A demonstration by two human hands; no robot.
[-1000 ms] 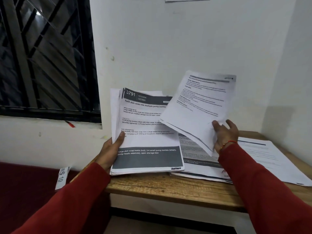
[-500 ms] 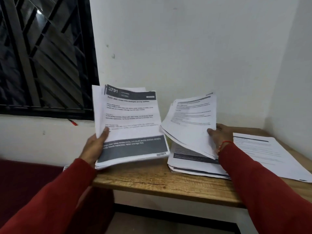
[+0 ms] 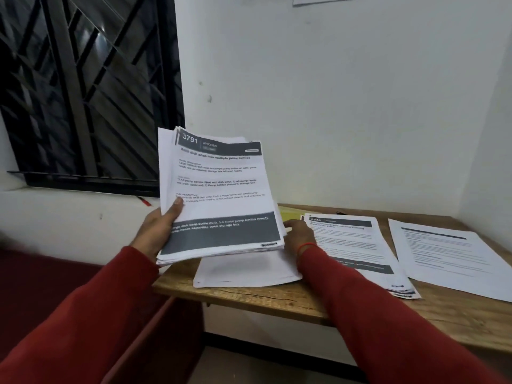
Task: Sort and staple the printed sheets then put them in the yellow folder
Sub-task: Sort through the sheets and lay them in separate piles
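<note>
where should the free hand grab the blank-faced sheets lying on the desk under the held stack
Take the blank-faced sheets by their near edge, coming from the desk's front. That edge lies exposed by the rim, while the held stack in the left hand overhangs the far part and the right hand rests alongside.

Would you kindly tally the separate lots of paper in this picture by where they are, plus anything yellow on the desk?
Stack of sheets held in the left hand: 1, the stack
Piles of sheets lying on the desk: 3, the blank-faced pile, the middle pile, the right pile
Yellow folder, partly hidden: 1
Total: 5
</note>
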